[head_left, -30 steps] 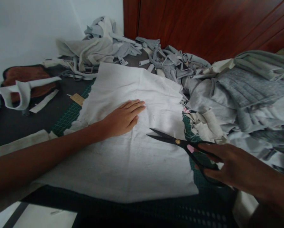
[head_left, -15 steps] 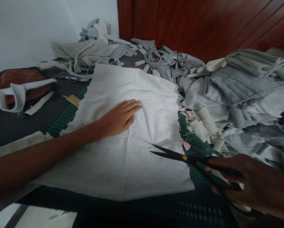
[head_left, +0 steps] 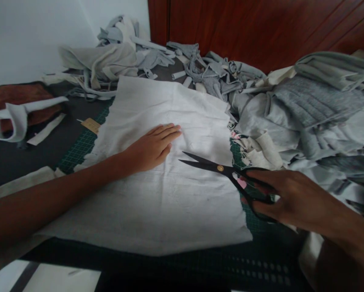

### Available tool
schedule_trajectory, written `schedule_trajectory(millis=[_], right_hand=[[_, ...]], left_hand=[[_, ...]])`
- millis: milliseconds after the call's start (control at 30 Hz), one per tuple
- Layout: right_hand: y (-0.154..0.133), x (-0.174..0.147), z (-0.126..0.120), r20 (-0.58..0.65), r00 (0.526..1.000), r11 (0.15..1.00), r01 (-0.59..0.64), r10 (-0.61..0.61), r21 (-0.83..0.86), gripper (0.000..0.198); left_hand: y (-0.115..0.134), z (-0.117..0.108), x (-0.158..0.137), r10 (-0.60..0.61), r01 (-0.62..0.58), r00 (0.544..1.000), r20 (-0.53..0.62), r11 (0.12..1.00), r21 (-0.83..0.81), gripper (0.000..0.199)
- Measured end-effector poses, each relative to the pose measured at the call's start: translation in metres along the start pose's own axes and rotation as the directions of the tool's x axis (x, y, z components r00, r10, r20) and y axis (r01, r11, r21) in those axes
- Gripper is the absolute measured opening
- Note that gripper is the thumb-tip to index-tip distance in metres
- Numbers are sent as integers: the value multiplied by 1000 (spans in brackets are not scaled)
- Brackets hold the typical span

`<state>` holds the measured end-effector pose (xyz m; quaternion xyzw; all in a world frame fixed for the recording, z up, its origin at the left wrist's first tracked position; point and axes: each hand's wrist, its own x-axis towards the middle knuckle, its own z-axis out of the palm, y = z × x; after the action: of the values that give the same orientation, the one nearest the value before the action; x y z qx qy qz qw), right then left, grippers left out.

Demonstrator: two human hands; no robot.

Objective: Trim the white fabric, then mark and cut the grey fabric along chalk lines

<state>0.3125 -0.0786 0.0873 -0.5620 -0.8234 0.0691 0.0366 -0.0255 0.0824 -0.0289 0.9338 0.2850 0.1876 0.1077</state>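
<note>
Rn scissors point(head_left: 220, 168), clamped in R hand point(head_left: 287, 196), lie lengthwise, tips just right of L hand point(head_left: 151, 149), flat on cloth point(head_left: 182, 211), fingers point(head_left: 165, 133) nearly tog.

Black scissors point(head_left: 220, 168) gape over a creased, spread-out white cloth point(head_left: 182, 215).

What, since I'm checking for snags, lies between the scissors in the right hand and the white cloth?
Nothing visible: the right hand holds the black scissors with their parted blades over the white cloth. The left hand lies flat on it, left of the blades.
</note>
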Motion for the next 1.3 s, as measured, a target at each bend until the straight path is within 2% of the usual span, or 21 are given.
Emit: schedule_trajectory(millis=[67, 167, 333, 433, 533, 633, 767, 900, 1000, 1133, 1233, 1300], right_hand=[[6, 7, 13, 25, 1000, 999, 7, -6, -44, 32], [24, 10, 32, -8, 997, 995, 70, -70, -76, 37], [57, 3, 51, -9, 988, 986, 151, -152, -73, 35], [70, -2, 53, 7, 991, 990, 132, -132, -50, 41], [74, -4, 48, -6, 993, 993, 117, -117, -19, 42], [72, -1, 40, -21, 984, 984, 179, -179, -5, 39], [70, 3, 35, -64, 968, 970, 242, -243, -13, 38], [64, 10, 48, -136, 957, 967, 255, -255, -20, 32], [54, 14, 63, -173, 965, 979, 202, -196, 20, 29], [36, 14, 74, -183, 983, 982, 15, 20, 188, 25], [20, 12, 72, -172, 972, 927, -88, 160, 365, 22], [8, 12, 67, -149, 972, 861, -86, 184, 500, 22]], left_hand=[[2, -1, 0, -18, 18, 1000, -11, 999, -28, 49], [5, -4, -1, -13, 10, 999, -45, 998, -68, 45], [10, -9, -2, 98, -101, 994, -47, 993, -55, 38], [14, -12, 0, 125, -126, 992, -15, 992, -23, 42], [18, -12, 3, 105, -104, 994, 9, 994, -39, 30], [22, -9, 4, 99, -98, 995, 7, 990, -104, 15], [20, -7, 5, 110, -115, 993, -36, 971, -209, 13], [17, -7, 9, 86, -98, 995, -54, 948, -303, 17], [18, -11, 11, 40, -40, 999, -8, 929, -367, 18], [29, -21, 12, -145, 176, 984, 101, 860, -479, 17], [42, -30, 13, -250, 285, 958, 140, 780, -556, 19], [53, -33, 12, -276, 304, 951, 141, 739, -601, 20]])
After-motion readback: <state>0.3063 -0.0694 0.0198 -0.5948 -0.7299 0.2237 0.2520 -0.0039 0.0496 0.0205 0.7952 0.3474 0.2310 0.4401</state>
